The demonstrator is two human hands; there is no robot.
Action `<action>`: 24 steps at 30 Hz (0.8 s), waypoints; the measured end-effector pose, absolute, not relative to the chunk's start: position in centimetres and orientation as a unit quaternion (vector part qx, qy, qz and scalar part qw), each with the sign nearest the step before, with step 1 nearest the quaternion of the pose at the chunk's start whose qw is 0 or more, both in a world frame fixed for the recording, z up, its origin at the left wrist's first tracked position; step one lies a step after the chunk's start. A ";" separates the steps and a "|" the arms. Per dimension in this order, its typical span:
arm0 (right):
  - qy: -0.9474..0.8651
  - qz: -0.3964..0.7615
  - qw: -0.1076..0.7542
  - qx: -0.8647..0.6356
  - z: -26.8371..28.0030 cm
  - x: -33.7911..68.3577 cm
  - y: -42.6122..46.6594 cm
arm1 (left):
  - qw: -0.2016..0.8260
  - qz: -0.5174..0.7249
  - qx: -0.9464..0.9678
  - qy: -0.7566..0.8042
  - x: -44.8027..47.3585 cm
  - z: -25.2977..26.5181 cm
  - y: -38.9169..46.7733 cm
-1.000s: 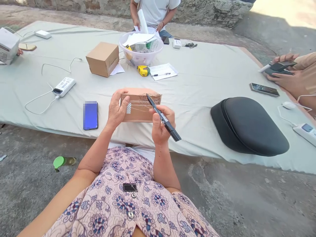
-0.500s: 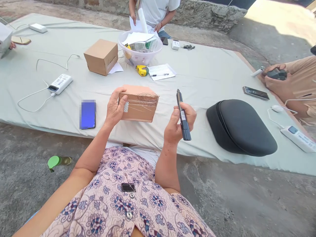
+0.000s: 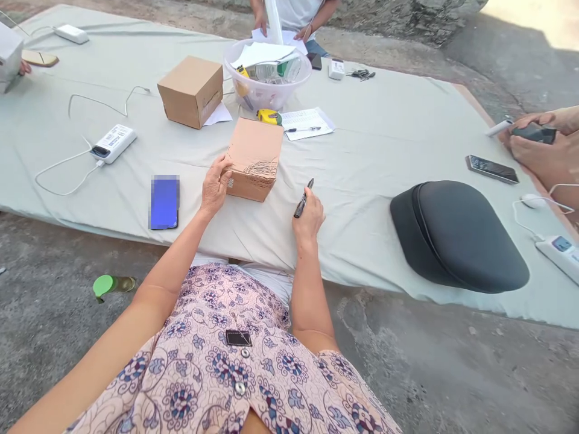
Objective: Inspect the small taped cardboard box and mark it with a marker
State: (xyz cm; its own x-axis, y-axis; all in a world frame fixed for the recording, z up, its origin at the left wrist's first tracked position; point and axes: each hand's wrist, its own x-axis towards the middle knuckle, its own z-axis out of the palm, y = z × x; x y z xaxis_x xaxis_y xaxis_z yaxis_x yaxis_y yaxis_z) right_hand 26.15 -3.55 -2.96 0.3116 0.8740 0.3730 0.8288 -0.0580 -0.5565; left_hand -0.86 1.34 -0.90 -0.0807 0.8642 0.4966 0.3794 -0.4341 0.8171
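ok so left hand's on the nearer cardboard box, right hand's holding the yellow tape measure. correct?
Not quite: the right hand holds a black pen, as the head view shows. The left hand is on the nearer cardboard box, as you said.

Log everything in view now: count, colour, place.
plastic basin: one, pale lilac, far centre
near cardboard box: one, brown, centre
far cardboard box: one, brown, left-centre
tape measure: one, yellow-black, centre
written sheet: one, white, far centre
marker: one, black, centre
case: one, black, right
phones: several, dark, left, right
power banks: several, white, left, right
cables: several, white, left, right
bottle: one, green lid, lower left
tablecloth: one, pale, spanning view
co-workers: three, partly visible
left grip: one, clasping near cardboard box
right grip: one, around marker
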 end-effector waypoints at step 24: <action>-0.502 0.042 0.462 -0.730 -4.6 28.0 -5.9 | 0.165 0.316 0.425 0.832 -11.6 1.8 -7.4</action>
